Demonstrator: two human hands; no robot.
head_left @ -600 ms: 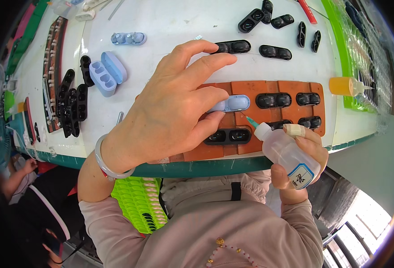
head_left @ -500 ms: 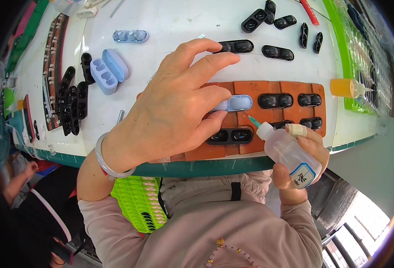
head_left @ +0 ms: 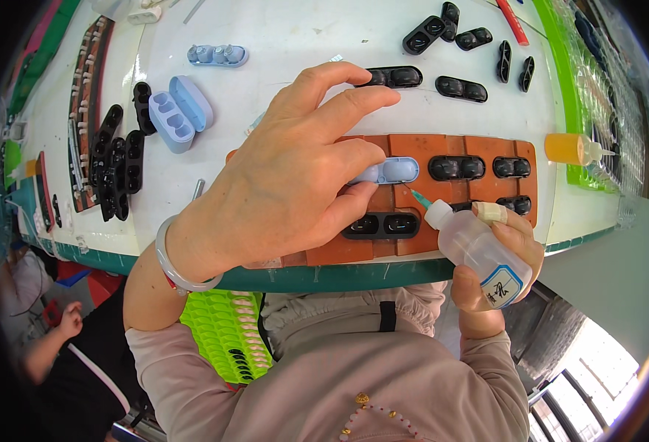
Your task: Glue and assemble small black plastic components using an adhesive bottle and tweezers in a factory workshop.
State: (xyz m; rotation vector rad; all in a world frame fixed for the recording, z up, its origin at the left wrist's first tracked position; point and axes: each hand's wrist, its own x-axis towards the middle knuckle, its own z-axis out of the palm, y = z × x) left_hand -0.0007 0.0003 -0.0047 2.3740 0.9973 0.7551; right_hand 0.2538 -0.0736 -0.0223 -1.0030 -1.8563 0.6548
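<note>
My left hand (head_left: 302, 173) pinches a light-blue oblong plastic insert (head_left: 400, 170) between thumb and index finger, its other fingers spread above. The insert is over an orange-brown slotted block (head_left: 421, 149), and its left end is hidden by my fingers. In my right hand (head_left: 512, 243) is a translucent squeeze bottle (head_left: 475, 247) with a white cap and thin green needle tip (head_left: 420, 197). The needle points up and left, close to the insert's lower right edge; whether it touches I cannot tell. Black inserts (head_left: 457, 167) sit in other slots of the block.
Loose black inserts (head_left: 462, 89) lie on the white table beyond the block. A light-blue earbud case (head_left: 181, 114) stands open at left, near a pile of black parts (head_left: 122, 173). A bottle of yellow liquid (head_left: 569, 149) lies at right. Another person's hand (head_left: 70, 320) shows at lower left.
Both hands keep nearly the same pose on the insert and bottle. The whole view has shifted slightly. At lower left the other person's hand has moved.
</note>
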